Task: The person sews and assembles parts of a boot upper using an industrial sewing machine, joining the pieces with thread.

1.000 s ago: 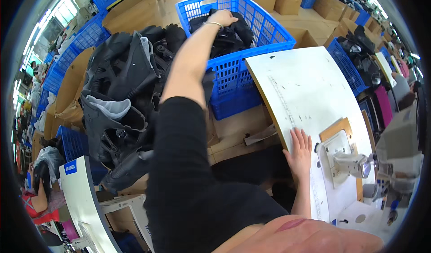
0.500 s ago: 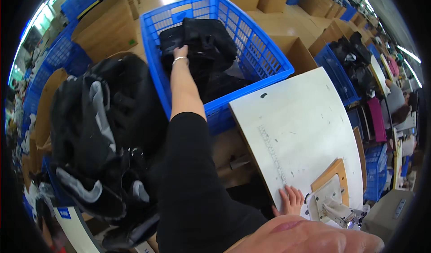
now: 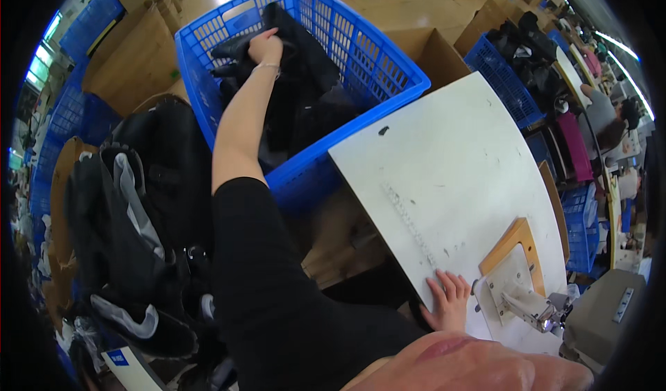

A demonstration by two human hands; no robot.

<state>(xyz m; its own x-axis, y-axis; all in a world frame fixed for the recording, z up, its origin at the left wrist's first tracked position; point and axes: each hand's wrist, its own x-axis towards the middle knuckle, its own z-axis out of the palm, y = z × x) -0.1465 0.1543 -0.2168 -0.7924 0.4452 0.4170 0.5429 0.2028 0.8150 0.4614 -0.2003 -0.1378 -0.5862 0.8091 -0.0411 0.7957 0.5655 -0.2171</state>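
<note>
My left hand (image 3: 266,46) reaches into a blue plastic basket (image 3: 378,107), its fingers closed round a piece of soft black material (image 3: 295,44). The piece's full shape cannot be made out. More dark pieces lie beneath and beside it, some with a sheen. My right hand (image 3: 449,301) lies palm down on a white worktable (image 3: 444,162), fingers stretched out, holding nothing. Close to its right stands a sewing machine (image 3: 517,301) with metal parts and a wooden-edged plate.
Left of my arm is a big heap of black and grey padded pieces (image 3: 132,204). Cardboard boxes (image 3: 132,58) stand beyond it. Another blue crate (image 3: 503,79) with black material sits past the table. A person in grey (image 3: 602,120) is at the far right.
My left hand has lifted and turned over the black piece in the basket. The view has shifted, with the basket now further left and higher. My right hand stays on the table.
</note>
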